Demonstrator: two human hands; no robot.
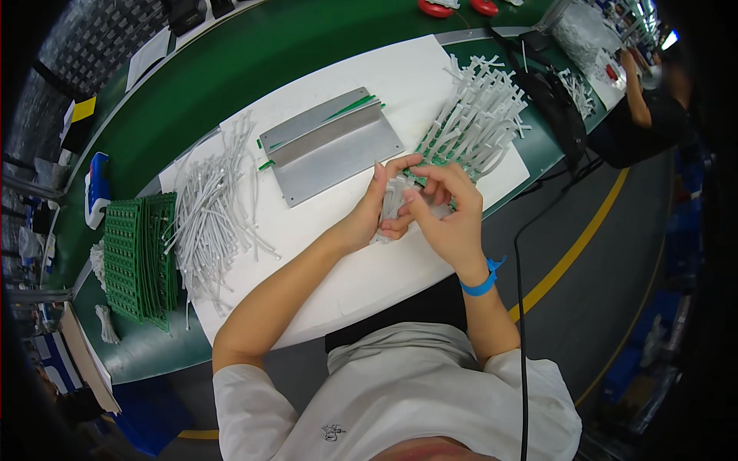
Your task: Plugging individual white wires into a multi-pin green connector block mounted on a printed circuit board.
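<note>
Over the white sheet near the front of the bench, my left hand [369, 211] curls around a bunch of white cables [392, 198]. My right hand [452, 211] meets it from the right, thumb and fingers closed in a pinch at the same bunch. A little green shows between the fingers, but the cable ends there are mostly hidden. Right behind my hands lie several green circuit board strips with white cables [477, 115] standing up from them. A grey metal fixture [338, 157] with a raised ridge and thin green strips lies to the left of those boards.
A pile of loose white cables [211, 215] lies on the sheet's left part. Beside it stands a stack of green circuit board panels [138, 257]. A blue and white bottle [98, 188] is farther left. A black cable [520, 307] hangs at my right; another person [646, 115] is beyond.
</note>
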